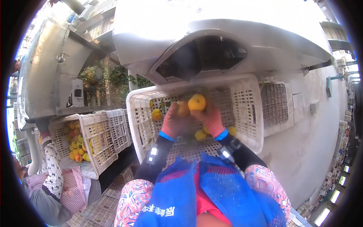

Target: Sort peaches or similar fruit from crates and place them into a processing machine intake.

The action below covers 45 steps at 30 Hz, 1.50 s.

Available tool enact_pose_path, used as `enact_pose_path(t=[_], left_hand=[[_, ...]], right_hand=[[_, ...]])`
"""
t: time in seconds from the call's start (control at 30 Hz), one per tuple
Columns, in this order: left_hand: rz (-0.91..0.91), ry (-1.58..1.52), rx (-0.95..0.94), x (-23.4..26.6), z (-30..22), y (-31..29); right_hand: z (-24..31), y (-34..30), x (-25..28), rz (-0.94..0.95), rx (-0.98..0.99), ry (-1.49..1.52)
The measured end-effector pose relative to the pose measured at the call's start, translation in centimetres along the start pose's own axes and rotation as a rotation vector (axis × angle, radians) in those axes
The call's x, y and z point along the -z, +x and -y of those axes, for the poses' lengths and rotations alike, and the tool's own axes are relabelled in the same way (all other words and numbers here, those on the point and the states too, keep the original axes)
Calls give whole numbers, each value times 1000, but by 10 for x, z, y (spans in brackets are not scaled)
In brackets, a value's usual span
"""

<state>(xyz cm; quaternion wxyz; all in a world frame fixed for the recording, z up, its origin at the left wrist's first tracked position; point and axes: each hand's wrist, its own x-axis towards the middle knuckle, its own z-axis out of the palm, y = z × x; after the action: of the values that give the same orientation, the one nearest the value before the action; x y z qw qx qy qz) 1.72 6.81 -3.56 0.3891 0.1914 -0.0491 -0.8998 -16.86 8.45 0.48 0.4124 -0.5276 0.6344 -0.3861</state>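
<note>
Both of my hands wear reddish-pink gloves with blue cuffs and are held over a white plastic crate [249, 125]. My left hand [171, 122] has its fingers around a reddish-orange peach [183, 108], partly covered by the fingers. In my right hand [212, 119] is a yellow peach [197, 102], gripped from below and right, close beside the other one. Inside the crate, a yellow peach [156, 114] lies by the left wall. A few more, including a yellow peach [200, 135], lie beyond and between my wrists.
Above the crate's far side juts a metal machine housing with a dark chute opening [202, 56]. To the left stands a second white crate [109, 132] holding several peaches [78, 143], with another person's patterned sleeve [52, 166] beside it. A brown crate [275, 104] sits at the right.
</note>
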Motion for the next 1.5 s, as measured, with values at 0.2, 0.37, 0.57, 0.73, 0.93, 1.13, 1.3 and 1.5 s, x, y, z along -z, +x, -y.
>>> enact_pose_path(t=[0.2, 0.37, 0.57, 0.73, 0.93, 1.13, 1.3, 1.5], left_hand=[[35, 112, -260, -43, -32, -28], [100, 160, -391, -96, -40, -40], [32, 145, -457, -100, -32, -52], [180, -361, -150, -94, -52, -47], [-48, -96, -210, -139, -56, -49], [-73, 673, -442, -61, -46, -32], [-820, 1717, 253, 54, -19, -40], [-543, 2348, 1162, 124, 30, -46]], right_hand=[[104, -19, 24, -58, 162, -48], [143, 1, 23, -255, 432, -52], [128, 73, -9, -592, 631, -520], [178, 98, 8, -347, 409, -443], [146, 8, -14, -171, 713, -169], [148, 10, -8, -262, 715, -176], [139, 66, 0, -407, 843, -402], [148, 110, 22, -589, 915, -428]])
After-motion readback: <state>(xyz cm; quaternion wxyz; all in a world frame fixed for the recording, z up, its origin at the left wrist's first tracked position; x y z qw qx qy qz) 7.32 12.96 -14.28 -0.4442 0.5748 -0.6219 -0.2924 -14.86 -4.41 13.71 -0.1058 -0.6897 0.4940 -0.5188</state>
